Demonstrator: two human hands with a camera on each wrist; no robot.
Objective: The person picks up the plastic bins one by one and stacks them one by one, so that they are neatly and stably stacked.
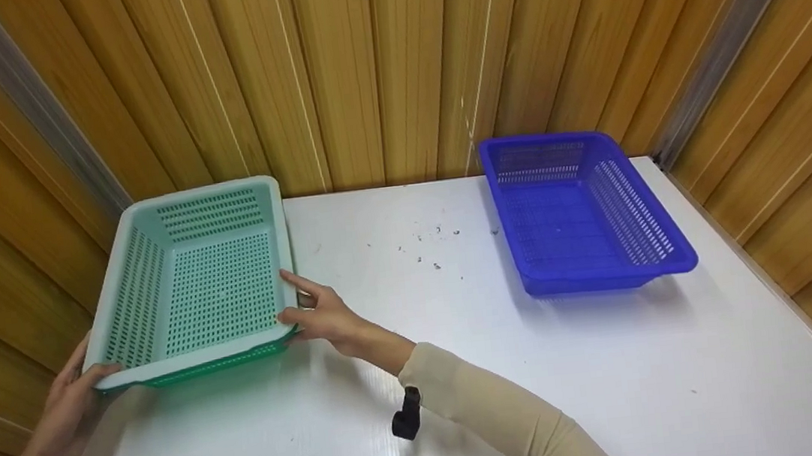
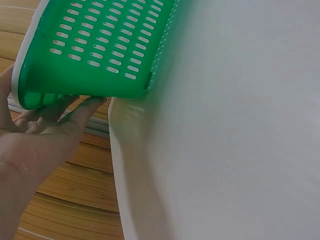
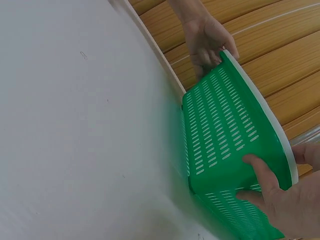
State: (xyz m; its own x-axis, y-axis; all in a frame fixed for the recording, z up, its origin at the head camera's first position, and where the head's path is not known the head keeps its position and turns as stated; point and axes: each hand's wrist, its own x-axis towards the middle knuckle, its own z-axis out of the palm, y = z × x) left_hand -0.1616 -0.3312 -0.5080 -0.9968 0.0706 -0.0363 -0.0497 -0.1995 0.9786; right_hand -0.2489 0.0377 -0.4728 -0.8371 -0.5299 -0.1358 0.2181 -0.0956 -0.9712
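Observation:
At the left of the table, a pale mint plastic basket [image 1: 224, 292] sits nested in a green basket [image 3: 220, 130], whose slotted walls show in both wrist views. My left hand [image 1: 77, 398] grips the near left corner, thumb over the rim and fingers beneath it. On the opposite side, my right hand [image 1: 325, 316] holds the near right corner, with fingers spread against the green wall in the right wrist view. A blue basket [image 1: 564, 226] stands apart at the right, with neither hand near it. Both mint and blue baskets show bare slotted insides.
The white table [image 1: 405, 364] has small dark marks [image 1: 436, 265] in its middle. Wood-patterned walls [image 1: 375, 73] rise behind it and at both sides. A black strap end [image 1: 406, 413] hangs from the right sleeve [image 1: 500, 407].

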